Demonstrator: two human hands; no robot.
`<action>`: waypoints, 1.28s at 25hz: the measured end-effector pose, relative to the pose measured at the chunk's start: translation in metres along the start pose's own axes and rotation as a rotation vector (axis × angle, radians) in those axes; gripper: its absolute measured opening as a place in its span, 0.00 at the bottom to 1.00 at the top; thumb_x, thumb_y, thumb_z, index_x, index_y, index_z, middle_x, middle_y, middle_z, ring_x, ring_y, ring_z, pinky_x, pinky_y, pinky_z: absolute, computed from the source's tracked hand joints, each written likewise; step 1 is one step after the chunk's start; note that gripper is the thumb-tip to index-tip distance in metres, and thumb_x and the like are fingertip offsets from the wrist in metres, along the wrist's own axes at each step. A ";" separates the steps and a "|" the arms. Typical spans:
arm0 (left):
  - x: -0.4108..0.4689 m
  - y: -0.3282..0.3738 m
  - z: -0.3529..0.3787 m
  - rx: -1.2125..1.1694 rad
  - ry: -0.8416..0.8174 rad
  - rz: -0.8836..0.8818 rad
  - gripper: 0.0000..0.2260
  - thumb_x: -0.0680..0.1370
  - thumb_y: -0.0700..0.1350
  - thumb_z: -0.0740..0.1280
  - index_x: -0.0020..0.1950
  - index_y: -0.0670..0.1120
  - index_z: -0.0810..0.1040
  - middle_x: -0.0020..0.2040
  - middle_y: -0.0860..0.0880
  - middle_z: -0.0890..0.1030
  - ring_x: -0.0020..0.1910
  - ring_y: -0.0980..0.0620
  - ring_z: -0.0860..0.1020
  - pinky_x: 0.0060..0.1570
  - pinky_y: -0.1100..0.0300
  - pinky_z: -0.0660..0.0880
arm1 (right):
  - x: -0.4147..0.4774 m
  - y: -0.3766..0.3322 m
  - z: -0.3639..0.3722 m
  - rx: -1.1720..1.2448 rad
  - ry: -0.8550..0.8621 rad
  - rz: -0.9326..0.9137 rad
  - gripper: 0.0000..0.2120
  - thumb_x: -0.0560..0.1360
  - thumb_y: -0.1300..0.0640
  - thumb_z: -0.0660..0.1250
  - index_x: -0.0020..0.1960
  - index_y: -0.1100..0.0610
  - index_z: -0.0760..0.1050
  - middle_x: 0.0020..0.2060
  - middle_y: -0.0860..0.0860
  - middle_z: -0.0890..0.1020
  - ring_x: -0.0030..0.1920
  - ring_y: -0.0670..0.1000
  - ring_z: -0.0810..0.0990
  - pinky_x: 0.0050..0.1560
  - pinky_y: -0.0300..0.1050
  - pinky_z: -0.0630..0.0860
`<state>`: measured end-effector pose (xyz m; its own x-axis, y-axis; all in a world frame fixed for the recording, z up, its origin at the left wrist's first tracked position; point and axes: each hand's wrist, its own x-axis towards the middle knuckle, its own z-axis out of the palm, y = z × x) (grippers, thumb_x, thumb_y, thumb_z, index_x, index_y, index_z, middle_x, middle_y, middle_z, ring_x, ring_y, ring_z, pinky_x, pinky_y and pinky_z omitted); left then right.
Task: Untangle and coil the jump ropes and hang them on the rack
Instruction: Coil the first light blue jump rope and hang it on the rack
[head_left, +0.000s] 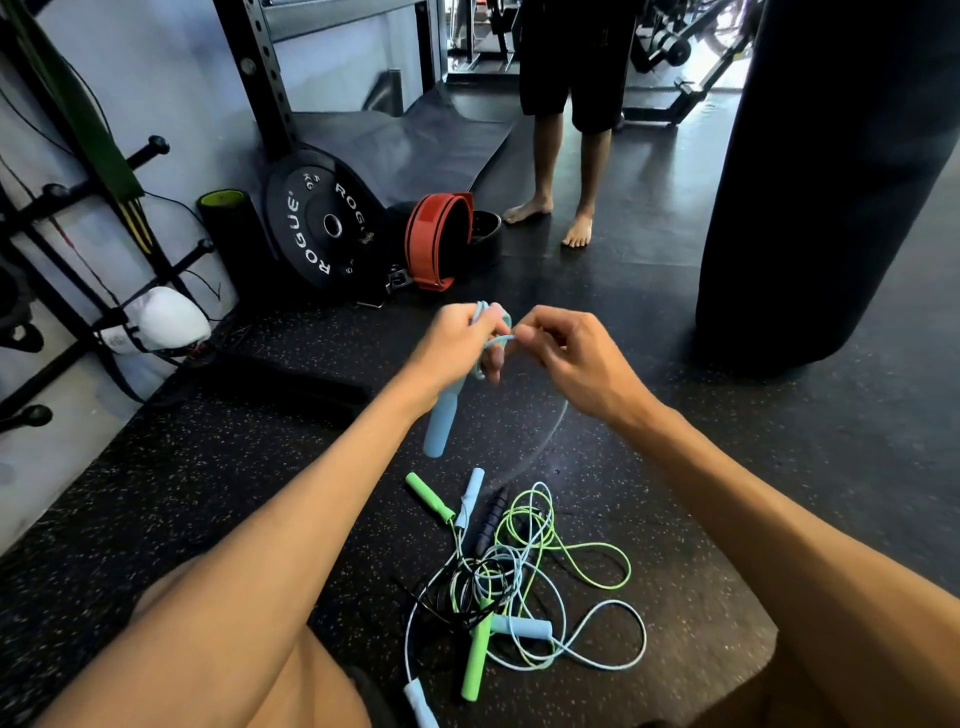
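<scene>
My left hand (457, 343) is closed around several loops of a light blue jump rope (491, 340), and one of its blue handles (441, 428) hangs below that fist. My right hand (566, 348) pinches the same blue cord just right of the loops. Below my arms a tangled pile of ropes (498, 582) lies on the black speckled mat: green cord and green handles (475, 662), light blue cord and handles (519, 626), and a black rope with a black handle (491, 522). The black wall rack (67, 270) with pegs stands at the left.
A Rogue weight plate (319, 231), a foam roller (234, 228) and a red belt (439, 241) lean near the squat rack upright (265, 78). A barefoot person (566, 156) stands behind. A black punching bag (826, 182) hangs at the right. Bands and a white pouch (166, 319) hang on the wall rack.
</scene>
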<state>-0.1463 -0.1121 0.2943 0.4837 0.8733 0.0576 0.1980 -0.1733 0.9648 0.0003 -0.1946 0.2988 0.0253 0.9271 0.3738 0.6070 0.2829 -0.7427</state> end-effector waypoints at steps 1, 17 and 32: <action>-0.003 0.000 0.003 -0.002 -0.088 -0.020 0.17 0.85 0.45 0.56 0.43 0.37 0.76 0.26 0.44 0.75 0.21 0.50 0.72 0.28 0.58 0.70 | 0.001 0.001 -0.002 -0.004 0.051 0.008 0.10 0.81 0.58 0.64 0.42 0.53 0.78 0.29 0.45 0.74 0.30 0.44 0.68 0.33 0.45 0.66; -0.008 0.013 -0.001 -0.835 -0.429 -0.268 0.15 0.85 0.48 0.50 0.47 0.42 0.70 0.32 0.50 0.65 0.29 0.54 0.63 0.41 0.57 0.68 | 0.006 0.027 -0.011 0.226 0.024 0.474 0.09 0.83 0.56 0.62 0.47 0.60 0.70 0.31 0.56 0.75 0.28 0.52 0.74 0.35 0.55 0.80; 0.006 0.008 0.006 -0.921 0.221 -0.123 0.13 0.86 0.42 0.51 0.44 0.41 0.68 0.36 0.45 0.71 0.30 0.51 0.70 0.38 0.57 0.71 | -0.010 0.015 -0.005 0.190 -0.690 0.657 0.07 0.81 0.59 0.65 0.49 0.63 0.75 0.46 0.64 0.86 0.50 0.63 0.85 0.59 0.59 0.80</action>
<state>-0.1367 -0.1108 0.3004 0.3135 0.9442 -0.1013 -0.5582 0.2695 0.7847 0.0133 -0.2011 0.2861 -0.1947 0.8379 -0.5100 0.4980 -0.3635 -0.7873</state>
